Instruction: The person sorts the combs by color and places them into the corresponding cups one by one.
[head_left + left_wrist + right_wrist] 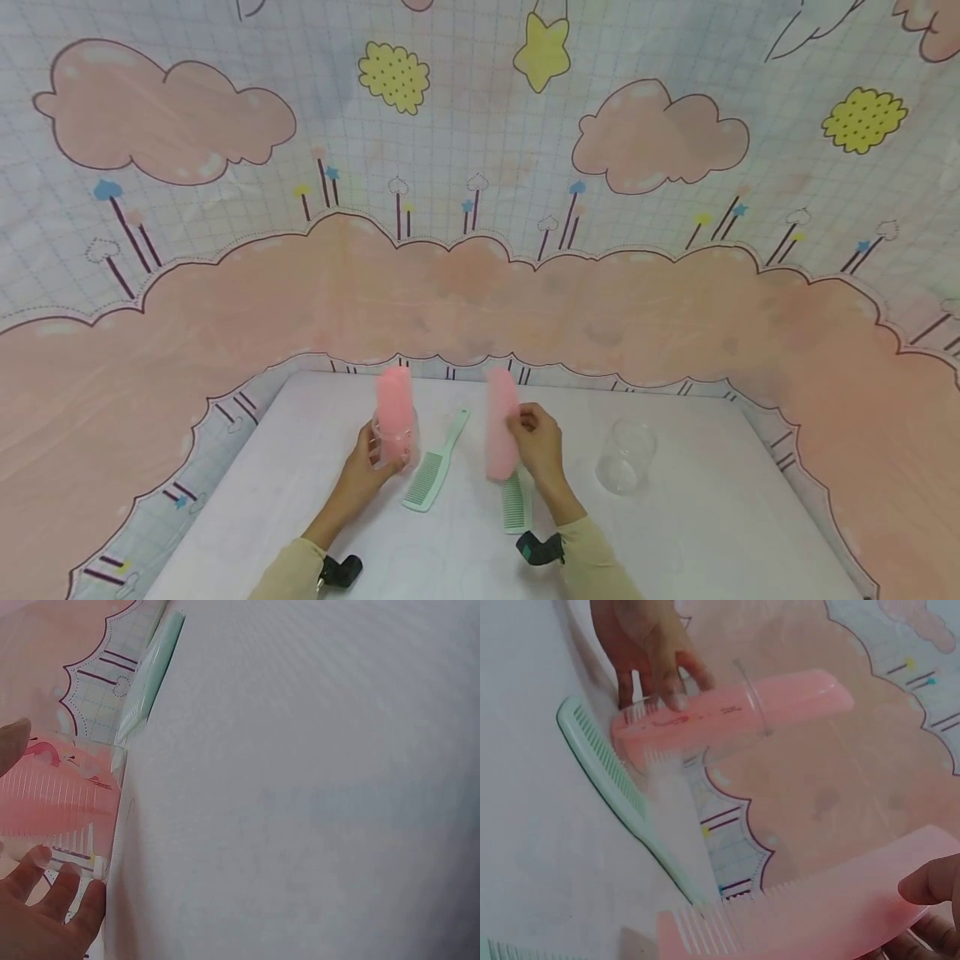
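Note:
My left hand [360, 477] grips a clear cup [415, 442] around its side. A pink comb [394, 396] stands in that cup, teeth down, its upper part rising past the rim. In the left wrist view, its teeth [52, 802] show through the clear wall. Between thumb and fingers, my right hand [542, 440] pinches a second pink comb [500, 421], held upright above the table with its toothed end [712, 926] down. A light green comb [429, 475] lies between the hands, and another green comb [515, 506] lies below the right hand's pink one, partly covered by it.
A second clear cup [626, 462] stands on the white table [697, 533], right of my right hand. Behind the table hangs a cloth backdrop [465, 308] printed with clouds and stars. Dark wrist devices [341, 572] sit at both cuffs.

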Demonstrator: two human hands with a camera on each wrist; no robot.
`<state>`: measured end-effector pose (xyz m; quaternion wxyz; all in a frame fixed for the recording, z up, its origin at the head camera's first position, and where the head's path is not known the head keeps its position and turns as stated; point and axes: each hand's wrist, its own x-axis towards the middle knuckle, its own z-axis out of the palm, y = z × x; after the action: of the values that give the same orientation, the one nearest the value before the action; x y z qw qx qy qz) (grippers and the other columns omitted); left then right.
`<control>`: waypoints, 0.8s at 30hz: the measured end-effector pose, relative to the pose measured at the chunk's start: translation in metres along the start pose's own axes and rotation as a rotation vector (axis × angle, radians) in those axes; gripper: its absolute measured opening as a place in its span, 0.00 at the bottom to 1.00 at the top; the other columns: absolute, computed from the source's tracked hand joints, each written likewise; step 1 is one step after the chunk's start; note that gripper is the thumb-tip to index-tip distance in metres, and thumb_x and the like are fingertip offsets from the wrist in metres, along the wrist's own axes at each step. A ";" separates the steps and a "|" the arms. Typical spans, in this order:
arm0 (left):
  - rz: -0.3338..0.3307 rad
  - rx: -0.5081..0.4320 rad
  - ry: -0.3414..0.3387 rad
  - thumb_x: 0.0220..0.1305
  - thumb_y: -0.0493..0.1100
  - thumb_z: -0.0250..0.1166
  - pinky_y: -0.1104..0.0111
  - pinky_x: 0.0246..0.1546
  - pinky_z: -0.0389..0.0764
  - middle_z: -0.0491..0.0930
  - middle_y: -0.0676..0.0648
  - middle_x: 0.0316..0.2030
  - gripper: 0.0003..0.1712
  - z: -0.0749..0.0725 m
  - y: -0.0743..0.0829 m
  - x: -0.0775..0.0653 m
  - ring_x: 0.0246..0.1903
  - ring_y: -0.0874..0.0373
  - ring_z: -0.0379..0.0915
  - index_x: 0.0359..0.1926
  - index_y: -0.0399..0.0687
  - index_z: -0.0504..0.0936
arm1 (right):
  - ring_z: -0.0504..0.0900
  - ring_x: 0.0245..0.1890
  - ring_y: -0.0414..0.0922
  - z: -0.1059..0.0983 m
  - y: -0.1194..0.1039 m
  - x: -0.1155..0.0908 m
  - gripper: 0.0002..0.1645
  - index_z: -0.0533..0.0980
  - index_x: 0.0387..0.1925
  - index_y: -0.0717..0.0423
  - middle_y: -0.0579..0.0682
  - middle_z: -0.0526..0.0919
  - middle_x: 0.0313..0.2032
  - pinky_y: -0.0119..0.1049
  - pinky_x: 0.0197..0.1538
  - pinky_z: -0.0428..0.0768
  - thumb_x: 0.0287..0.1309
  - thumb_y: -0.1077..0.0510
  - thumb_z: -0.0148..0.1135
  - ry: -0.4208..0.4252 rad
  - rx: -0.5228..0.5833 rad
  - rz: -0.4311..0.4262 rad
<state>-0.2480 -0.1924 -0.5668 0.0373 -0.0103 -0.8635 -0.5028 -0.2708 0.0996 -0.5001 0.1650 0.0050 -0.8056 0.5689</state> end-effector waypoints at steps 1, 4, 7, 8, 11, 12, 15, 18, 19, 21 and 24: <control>0.001 0.002 0.000 0.62 0.54 0.68 0.45 0.68 0.68 0.55 0.33 0.73 0.54 0.000 0.000 0.000 0.70 0.35 0.59 0.76 0.48 0.43 | 0.84 0.32 0.43 -0.002 -0.001 0.001 0.07 0.80 0.38 0.62 0.58 0.88 0.33 0.29 0.35 0.81 0.58 0.63 0.64 -0.003 0.000 -0.008; 0.004 0.004 0.000 0.62 0.54 0.68 0.46 0.68 0.68 0.55 0.33 0.73 0.54 -0.001 0.001 0.000 0.70 0.35 0.59 0.76 0.48 0.42 | 0.84 0.32 0.43 -0.009 -0.004 0.004 0.07 0.80 0.39 0.62 0.59 0.87 0.34 0.28 0.35 0.82 0.58 0.64 0.64 -0.013 0.008 -0.010; 0.005 0.003 0.002 0.62 0.54 0.68 0.46 0.68 0.68 0.56 0.33 0.73 0.54 0.000 0.000 0.000 0.69 0.35 0.59 0.76 0.48 0.42 | 0.85 0.32 0.44 -0.014 -0.006 0.006 0.09 0.79 0.41 0.62 0.60 0.87 0.35 0.29 0.34 0.84 0.58 0.66 0.64 -0.029 0.031 -0.015; 0.006 0.002 0.003 0.62 0.54 0.68 0.46 0.68 0.68 0.56 0.33 0.73 0.54 0.000 0.000 0.000 0.69 0.36 0.60 0.76 0.47 0.42 | 0.85 0.32 0.45 -0.016 -0.007 0.007 0.09 0.79 0.42 0.62 0.60 0.87 0.35 0.30 0.34 0.84 0.58 0.66 0.64 -0.034 0.039 -0.016; 0.005 0.000 0.004 0.62 0.53 0.68 0.46 0.67 0.69 0.56 0.33 0.73 0.54 0.000 0.000 0.000 0.69 0.36 0.60 0.76 0.47 0.43 | 0.87 0.35 0.47 -0.020 -0.011 0.008 0.11 0.78 0.44 0.61 0.61 0.88 0.37 0.32 0.35 0.86 0.58 0.67 0.63 -0.043 0.063 -0.025; 0.002 0.000 0.005 0.62 0.53 0.68 0.46 0.67 0.69 0.56 0.33 0.73 0.54 0.000 0.000 0.000 0.69 0.36 0.60 0.76 0.48 0.43 | 0.87 0.36 0.48 -0.021 -0.013 0.008 0.12 0.78 0.44 0.61 0.61 0.88 0.37 0.33 0.36 0.87 0.58 0.67 0.63 -0.046 0.074 -0.024; -0.002 0.005 0.004 0.62 0.53 0.68 0.46 0.67 0.69 0.56 0.33 0.73 0.54 0.000 0.000 0.001 0.69 0.35 0.60 0.76 0.47 0.43 | 0.87 0.37 0.50 -0.024 -0.020 0.008 0.12 0.78 0.45 0.61 0.62 0.87 0.38 0.34 0.36 0.87 0.58 0.67 0.62 -0.049 0.103 -0.033; -0.010 0.011 0.008 0.62 0.54 0.68 0.45 0.66 0.69 0.56 0.32 0.73 0.54 0.000 0.000 0.001 0.69 0.34 0.60 0.77 0.47 0.43 | 0.86 0.38 0.51 -0.025 -0.027 0.007 0.12 0.78 0.45 0.61 0.62 0.87 0.38 0.33 0.36 0.87 0.58 0.68 0.62 -0.062 0.136 -0.035; -0.012 0.012 0.007 0.62 0.54 0.68 0.45 0.66 0.69 0.55 0.32 0.73 0.55 0.000 0.000 0.001 0.69 0.34 0.60 0.77 0.47 0.42 | 0.86 0.38 0.50 -0.025 -0.029 0.007 0.12 0.78 0.45 0.61 0.62 0.87 0.38 0.33 0.36 0.87 0.59 0.68 0.62 -0.067 0.143 -0.035; -0.013 0.015 0.005 0.62 0.55 0.68 0.44 0.66 0.69 0.55 0.32 0.73 0.55 0.000 0.001 0.000 0.69 0.34 0.60 0.77 0.47 0.42 | 0.86 0.38 0.50 -0.025 -0.033 0.007 0.12 0.78 0.45 0.61 0.62 0.87 0.39 0.33 0.37 0.87 0.59 0.68 0.63 -0.077 0.163 -0.032; -0.021 0.008 0.004 0.62 0.54 0.68 0.45 0.67 0.69 0.55 0.34 0.74 0.55 -0.001 0.002 0.000 0.69 0.35 0.60 0.77 0.48 0.42 | 0.86 0.39 0.49 -0.024 -0.040 0.008 0.13 0.77 0.47 0.61 0.62 0.87 0.40 0.31 0.37 0.86 0.60 0.67 0.63 -0.092 0.177 -0.034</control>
<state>-0.2479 -0.1921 -0.5651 0.0336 -0.0003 -0.8656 -0.4995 -0.2638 0.1094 -0.4540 0.1363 0.0596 -0.7589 0.6340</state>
